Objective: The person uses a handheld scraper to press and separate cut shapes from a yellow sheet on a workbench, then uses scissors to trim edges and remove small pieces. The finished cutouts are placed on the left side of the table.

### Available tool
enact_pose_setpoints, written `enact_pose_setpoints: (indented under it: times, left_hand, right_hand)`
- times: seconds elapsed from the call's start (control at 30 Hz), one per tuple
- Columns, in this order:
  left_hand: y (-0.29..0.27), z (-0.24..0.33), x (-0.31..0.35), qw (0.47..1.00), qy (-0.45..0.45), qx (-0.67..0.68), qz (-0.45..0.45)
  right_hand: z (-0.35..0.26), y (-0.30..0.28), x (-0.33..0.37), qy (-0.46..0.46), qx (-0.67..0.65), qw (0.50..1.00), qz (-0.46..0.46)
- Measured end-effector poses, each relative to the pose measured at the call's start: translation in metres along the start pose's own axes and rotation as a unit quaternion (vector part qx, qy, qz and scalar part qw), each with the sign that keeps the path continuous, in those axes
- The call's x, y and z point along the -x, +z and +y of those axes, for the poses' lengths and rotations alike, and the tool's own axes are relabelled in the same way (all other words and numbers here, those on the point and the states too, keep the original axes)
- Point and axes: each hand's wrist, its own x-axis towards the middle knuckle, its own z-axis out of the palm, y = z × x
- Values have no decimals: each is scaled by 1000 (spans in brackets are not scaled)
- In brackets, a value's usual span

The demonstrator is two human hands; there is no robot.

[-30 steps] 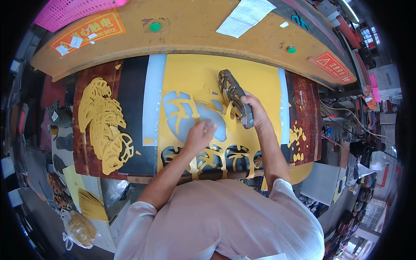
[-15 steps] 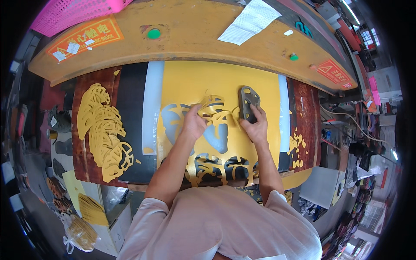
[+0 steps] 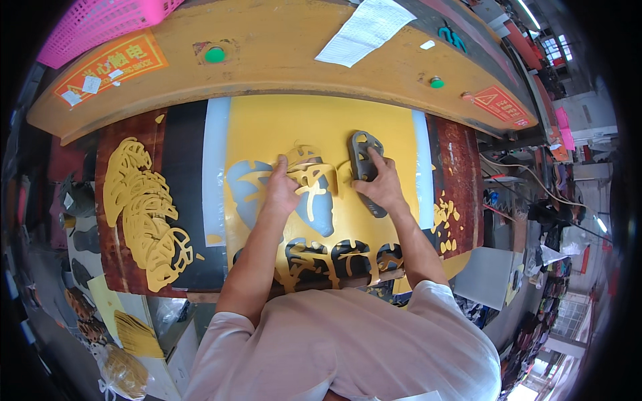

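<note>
A yellow sheet (image 3: 294,120) covers the middle of the table, with cut-out openings that show a pale board beneath. My left hand (image 3: 283,190) is closed on the edge of a thin yellow strappy cutout (image 3: 319,172) above these openings. To its right, my right hand (image 3: 381,187) grips a dark, sole-shaped cutting die (image 3: 362,144) resting on the sheet. Its thumb lies on the near side and its fingers reach over the far side. Whether any yellow piece is under that hand is hidden.
A heap of yellow cutouts (image 3: 144,214) lies on the left; small yellow scraps (image 3: 447,217) lie on the right. Dark openings (image 3: 351,260) line the sheet's near edge. A wide orange machine beam (image 3: 267,60) with green buttons spans the far side, bearing a pink basket (image 3: 110,23).
My right hand has moved further over the die, which now shows more of its near end. The yellow cutout in my left hand has swung and spread out. The whole view has shifted slightly.
</note>
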Motion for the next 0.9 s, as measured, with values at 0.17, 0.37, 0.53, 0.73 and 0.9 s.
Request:
enact_pose_setpoints:
  times: [0.17,0.37,0.53,0.73,0.9]
  left_hand:
    - [-14,8,5,999,15,41,-3]
    - [-23,16,11,997,-33,66,-38]
    - [-5,11,24,995,0,-70,69]
    - [3,13,37,973,3,-221,66]
    - [-14,32,48,943,-13,-329,49]
  right_hand:
    - [48,-55,4,138,-459,878,3]
    - [67,-40,23,11,-11,997,73]
    - [7,-42,-14,-158,144,977,14]
    - [-80,90,-107,-316,114,940,49]
    - [-65,139,-113,-312,162,934,54]
